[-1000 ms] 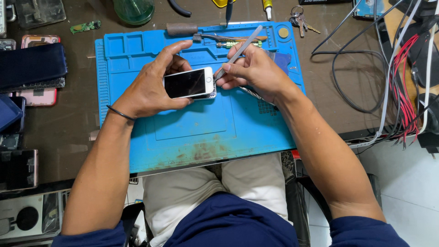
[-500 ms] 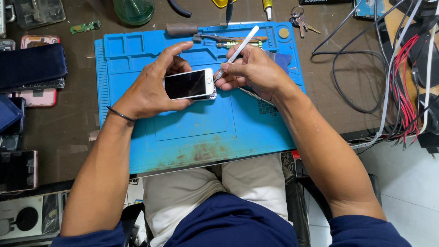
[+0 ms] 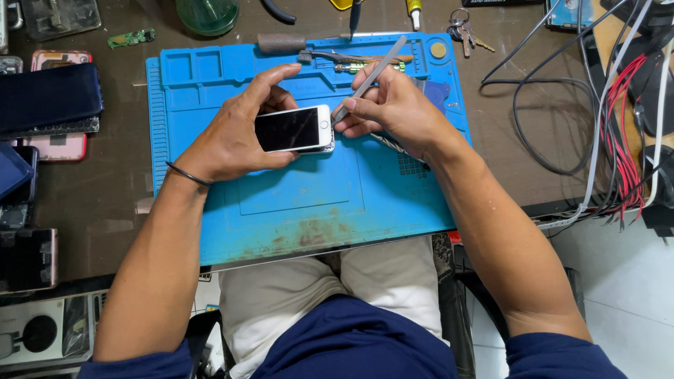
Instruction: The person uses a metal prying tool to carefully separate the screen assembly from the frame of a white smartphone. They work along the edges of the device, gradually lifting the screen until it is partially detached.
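Observation:
My left hand (image 3: 235, 133) grips a white smartphone (image 3: 293, 129) with a dark screen, held sideways just above the blue work mat (image 3: 316, 203). My right hand (image 3: 393, 109) holds a thin metal pry tool (image 3: 372, 76) like a pen. Its lower tip rests at the phone's right end, near the round button. A black band circles my left wrist.
A brush and small tools (image 3: 330, 52) lie in the mat's top tray. Several phones and parts (image 3: 42, 105) are stacked at the left. Keys (image 3: 465, 28) and tangled cables (image 3: 604, 126) lie at the right. A green glass container (image 3: 207, 14) stands at the back.
The pry tool has tilted a little while its tip stays at the phone's right end. Both hands and the phone remain in nearly the same place.

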